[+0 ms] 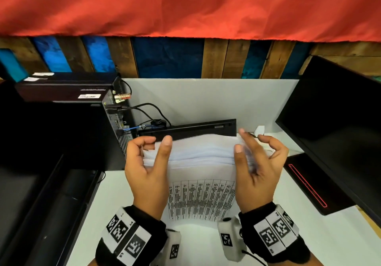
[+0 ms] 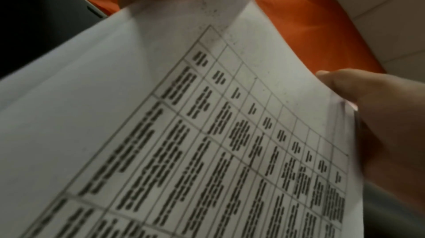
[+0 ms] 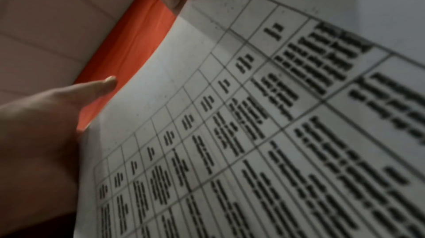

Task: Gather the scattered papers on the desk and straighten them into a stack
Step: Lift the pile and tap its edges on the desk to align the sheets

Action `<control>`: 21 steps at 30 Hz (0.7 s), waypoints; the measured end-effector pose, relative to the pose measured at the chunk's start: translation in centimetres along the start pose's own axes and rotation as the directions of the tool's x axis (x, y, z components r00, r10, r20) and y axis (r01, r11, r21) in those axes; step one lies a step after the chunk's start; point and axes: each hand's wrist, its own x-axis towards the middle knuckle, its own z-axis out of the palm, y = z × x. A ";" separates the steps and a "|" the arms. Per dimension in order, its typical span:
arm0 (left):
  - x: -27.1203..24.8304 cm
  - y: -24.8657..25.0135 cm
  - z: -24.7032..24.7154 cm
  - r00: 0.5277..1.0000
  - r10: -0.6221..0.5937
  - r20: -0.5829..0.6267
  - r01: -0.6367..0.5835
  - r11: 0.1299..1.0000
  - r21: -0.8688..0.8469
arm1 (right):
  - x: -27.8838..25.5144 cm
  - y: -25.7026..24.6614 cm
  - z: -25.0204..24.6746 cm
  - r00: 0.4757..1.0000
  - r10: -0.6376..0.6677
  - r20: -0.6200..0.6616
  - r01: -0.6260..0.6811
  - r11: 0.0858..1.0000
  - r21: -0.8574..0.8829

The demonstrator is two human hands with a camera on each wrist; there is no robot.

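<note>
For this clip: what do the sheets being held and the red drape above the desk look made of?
Stack of papers: thin matte white office paper, going by the curling edges and a printed black table on the front sheet. Red drape: probably a woven fabric, matte, with soft creases and a frayed lower hem; the fibre cannot be told.

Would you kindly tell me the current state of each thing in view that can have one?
stack of papers: gathered, held upright between both hands, top edges uneven, printed table facing the person.
left hand: grips the stack's left edge.
right hand: at the right edge, fingers loosely spread; grip unclear.
monitor: screen dark.
keyboard: propped on edge behind the papers.
computer tower: cables plugged in.
</note>
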 end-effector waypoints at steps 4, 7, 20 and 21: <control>0.5 -0.1 0.4 0.999 -0.041 -0.034 0.043 0.997 0.065 | -0.4 0.2 -0.1 0.999 -0.032 0.026 0.034 0.997 -0.063; 0.6 -0.5 0.2 0.998 -0.062 -0.005 0.063 0.996 0.060 | -0.9 0.5 -0.1 0.995 -0.078 0.070 0.084 0.992 -0.090; 1.3 -1.6 -0.3 0.993 -0.107 -0.043 0.108 0.993 0.037 | -1.2 1.5 -0.3 0.991 -0.045 0.124 0.060 0.990 -0.125; 1.2 -1.6 -0.3 0.992 -0.118 -0.044 0.118 0.993 0.003 | -1.2 1.5 -0.3 0.993 -0.026 0.114 0.038 0.994 -0.103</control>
